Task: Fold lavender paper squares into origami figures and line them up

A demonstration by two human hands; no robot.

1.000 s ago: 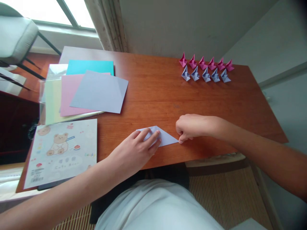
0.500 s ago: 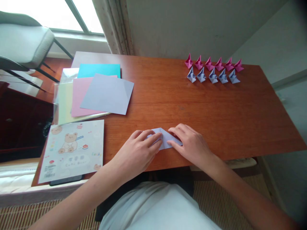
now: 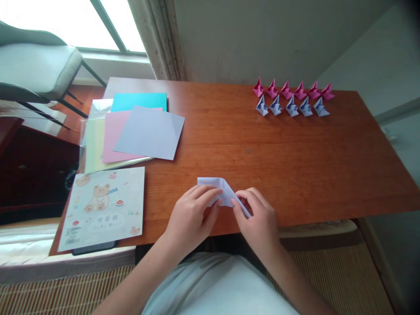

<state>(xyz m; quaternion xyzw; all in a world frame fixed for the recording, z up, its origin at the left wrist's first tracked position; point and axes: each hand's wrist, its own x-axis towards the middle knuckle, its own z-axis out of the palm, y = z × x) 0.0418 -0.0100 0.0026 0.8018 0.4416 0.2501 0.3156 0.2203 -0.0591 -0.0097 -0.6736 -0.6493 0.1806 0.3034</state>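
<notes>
Far to the left of the paper (image 3: 226, 197), the pad (image 3: 101, 205) lies flat on the desk (image 3: 210, 144). Left of the paper and farther back, a yellow sheet (image 3: 95, 146), a pink sheet (image 3: 113, 131), a teal sheet (image 3: 139, 99) and a lilac sheet (image 3: 151, 133) overlap, the lilac one on top, flat and seemingly unfolded. The paper looks only part folded: broad and straight-edged at its left end, creased near the middle, narrowing to a thin tip at its right. It shows no raised points like those on the figures to its right and farther back, so more shaping seems left. Six pink figures (image 3: 286, 91) and five lilac figures (image 3: 292, 107) stand there in two rows and look finished.

The left hand (image 3: 193, 210) covers the paper's near left part, its grip clamped there by thumb and forefinger. The paper lies between the two hands. The right hand (image 3: 257, 214) has its grip pinched on the paper's narrow right end, near the tip. Whether the paper's underside touches the desk cannot be told.
</notes>
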